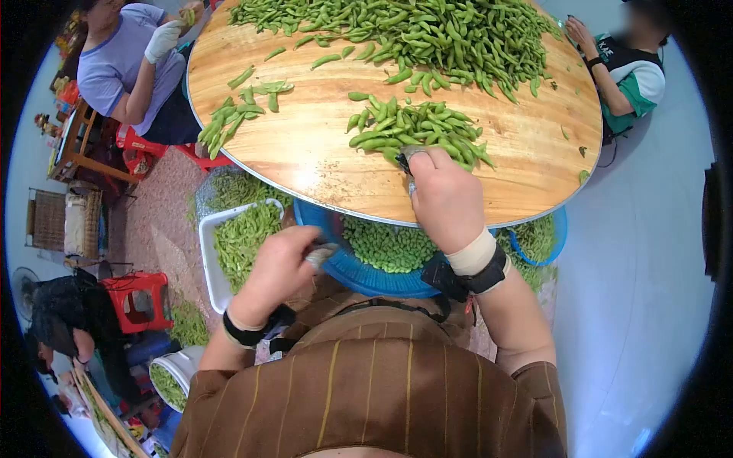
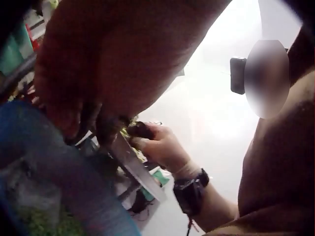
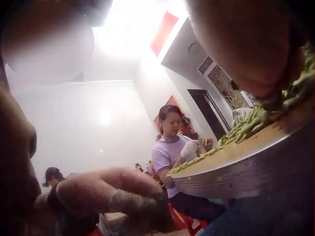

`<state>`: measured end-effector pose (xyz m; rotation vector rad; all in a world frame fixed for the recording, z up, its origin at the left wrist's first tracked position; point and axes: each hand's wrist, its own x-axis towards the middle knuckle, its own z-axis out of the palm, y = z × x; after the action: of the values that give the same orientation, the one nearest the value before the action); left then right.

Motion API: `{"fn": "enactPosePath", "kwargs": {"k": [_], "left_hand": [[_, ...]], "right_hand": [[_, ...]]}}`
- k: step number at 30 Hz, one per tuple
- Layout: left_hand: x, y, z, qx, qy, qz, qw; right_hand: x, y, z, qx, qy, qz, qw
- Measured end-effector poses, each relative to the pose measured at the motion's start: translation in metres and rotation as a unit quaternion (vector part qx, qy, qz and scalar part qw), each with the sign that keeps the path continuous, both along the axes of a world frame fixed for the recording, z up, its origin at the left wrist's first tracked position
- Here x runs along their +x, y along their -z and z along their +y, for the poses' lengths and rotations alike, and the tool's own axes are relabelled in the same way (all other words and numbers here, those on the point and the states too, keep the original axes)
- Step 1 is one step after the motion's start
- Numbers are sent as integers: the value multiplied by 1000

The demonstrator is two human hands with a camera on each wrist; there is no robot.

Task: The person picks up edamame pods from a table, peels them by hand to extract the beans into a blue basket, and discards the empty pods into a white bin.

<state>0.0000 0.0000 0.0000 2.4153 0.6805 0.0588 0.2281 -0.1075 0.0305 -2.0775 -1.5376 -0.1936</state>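
Note:
My right hand [image 1: 450,195] reaches over the near edge of the round wooden table [image 1: 305,164], its wrapped fingertips right at a small pile of edamame pods [image 1: 420,126]. Its fingertips are partly hidden by the hand. My left hand [image 1: 284,263] is bent and blurred, with a grey wrap on a finger, above the left rim of a blue basin [image 1: 343,276]. Shelled green beans [image 1: 393,246] fill that basin beneath the table edge. From the frames I cannot tell whether either hand holds a pod. The right wrist view shows the left hand's wrapped fingertips [image 3: 130,201].
A large heap of pods [image 1: 450,38] covers the table's far side; a smaller cluster [image 1: 229,122] lies left. A white tub [image 1: 210,263] of pods stands left of the basin, a blue basket [image 1: 561,240] right. People sit at both sides; a red stool [image 1: 137,294] stands lower left.

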Motion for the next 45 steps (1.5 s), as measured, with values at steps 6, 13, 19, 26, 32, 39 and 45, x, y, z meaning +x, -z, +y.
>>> {"fn": "enactPosePath", "kwargs": {"k": [6, 13, 19, 26, 32, 39, 45], "left_hand": [[51, -18, -25, -176, 0, -215, 961], [76, -5, -40, -556, -69, -228, 796], [71, -9, -41, -395, -48, -201, 895], [79, -17, -48, -313, 10, -151, 938], [82, -17, -48, -245, 32, -138, 959], [83, -8, -49, -187, 38, -156, 969], [72, -14, -38, -137, 117, -158, 971]], "right_hand": [[-12, -1, -20, 74, -32, 268, 960], [-23, 3, -55, -46, -8, 689, 723], [-18, -13, -63, -62, -55, 535, 841], [-10, 3, -70, -62, -147, 503, 849], [-9, -3, -76, -71, -120, 637, 758], [-10, -1, -77, -76, -124, 700, 699], [-7, 4, -81, -112, -103, 801, 579]]}}
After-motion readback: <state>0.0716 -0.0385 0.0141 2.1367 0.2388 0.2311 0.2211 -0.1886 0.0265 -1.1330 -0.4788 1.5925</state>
